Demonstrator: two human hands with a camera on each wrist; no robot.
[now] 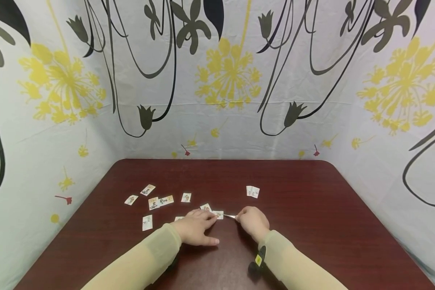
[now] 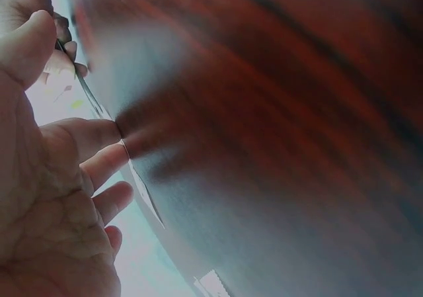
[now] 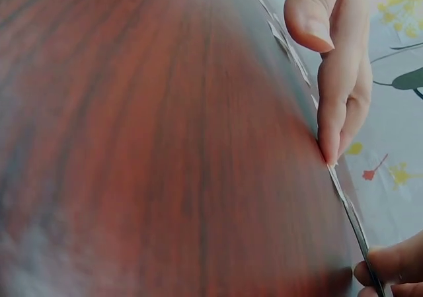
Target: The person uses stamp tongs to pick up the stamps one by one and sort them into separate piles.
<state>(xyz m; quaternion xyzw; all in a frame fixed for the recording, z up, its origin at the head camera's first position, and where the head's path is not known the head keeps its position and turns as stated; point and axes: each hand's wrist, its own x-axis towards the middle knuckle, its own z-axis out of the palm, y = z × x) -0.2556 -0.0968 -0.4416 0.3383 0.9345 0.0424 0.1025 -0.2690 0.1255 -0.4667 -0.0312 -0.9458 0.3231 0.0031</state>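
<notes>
On the dark red table my left hand (image 1: 195,226) lies palm down with its fingers extended. Its fingertips (image 2: 119,130) press on a small printed postage stamp (image 1: 218,215). My right hand (image 1: 253,222) pinches slim metal tweezers (image 1: 230,216), whose tip reaches the right edge of that stamp. In the right wrist view the tweezers (image 3: 359,234) run low along the tabletop toward the left fingertips. Another stamp (image 1: 206,207) lies just beyond the left fingers, and one more (image 1: 179,218) shows partly from behind the left hand.
Several loose stamps (image 1: 166,200) lie scattered at the left of the table (image 1: 293,189). A pair of overlapping pale stamps (image 1: 253,191) sits farther back, right of the middle. One stamp (image 1: 147,222) lies left of the left wrist. Patterned cloth (image 1: 217,133) surrounds the table's back and sides.
</notes>
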